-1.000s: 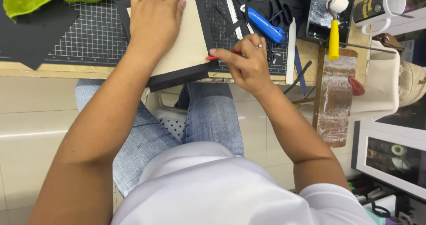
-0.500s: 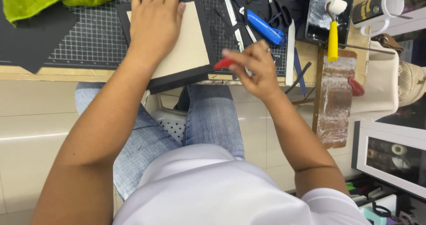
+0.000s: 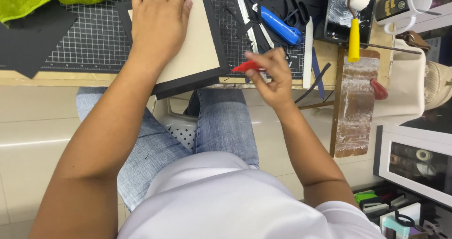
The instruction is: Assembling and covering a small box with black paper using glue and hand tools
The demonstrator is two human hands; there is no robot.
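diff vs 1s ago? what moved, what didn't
The right hand lifted the red-handled tool off the board's edge and drew it back to the right, clear of the work, grip unchanged. The left hand stays pressed flat on the tan board; the board has not shifted.

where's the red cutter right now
In the head view the red cutter is pinched in the right hand, just right of the black-bordered board at the cutting mat's front edge.
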